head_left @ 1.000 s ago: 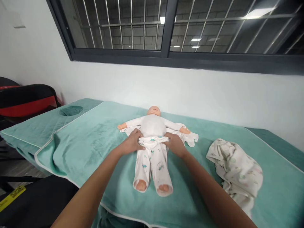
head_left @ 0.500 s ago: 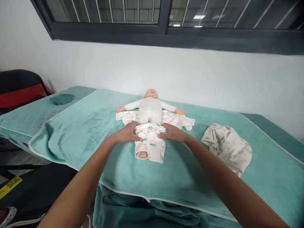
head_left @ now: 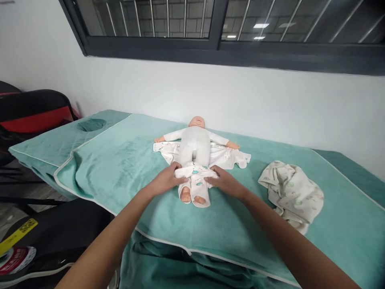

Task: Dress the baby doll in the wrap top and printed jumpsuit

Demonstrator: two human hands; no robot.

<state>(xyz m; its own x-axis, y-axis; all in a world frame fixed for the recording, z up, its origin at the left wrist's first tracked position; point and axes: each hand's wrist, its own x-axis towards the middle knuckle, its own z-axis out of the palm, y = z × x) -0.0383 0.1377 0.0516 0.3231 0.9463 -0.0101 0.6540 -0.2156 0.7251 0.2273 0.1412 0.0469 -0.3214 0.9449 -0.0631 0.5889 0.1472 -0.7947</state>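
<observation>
A baby doll point(head_left: 195, 140) with a white cloth body lies on its back, arms spread, head toward the wall. White printed baby pants point(head_left: 198, 184) are around its lower legs, and both feet show at the leg openings. My left hand point(head_left: 168, 178) is closed on the waistband at its left side. At the right side of the same waistband, my right hand point(head_left: 224, 180) pinches the fabric. Beneath the doll's back and arms a white printed baby shirt point(head_left: 225, 156) is spread out.
A crumpled white printed cloth point(head_left: 291, 192) lies to the right on the green bed cover point(head_left: 120, 168). A face hole point(head_left: 92, 125) is at the bed's left end. Black and red chairs point(head_left: 36, 112) stand at left; a wall with a barred window is behind.
My hands have drawn the pants' waistband down toward the feet, baring the upper legs. The second foot now shows. The whole view has shifted slightly.
</observation>
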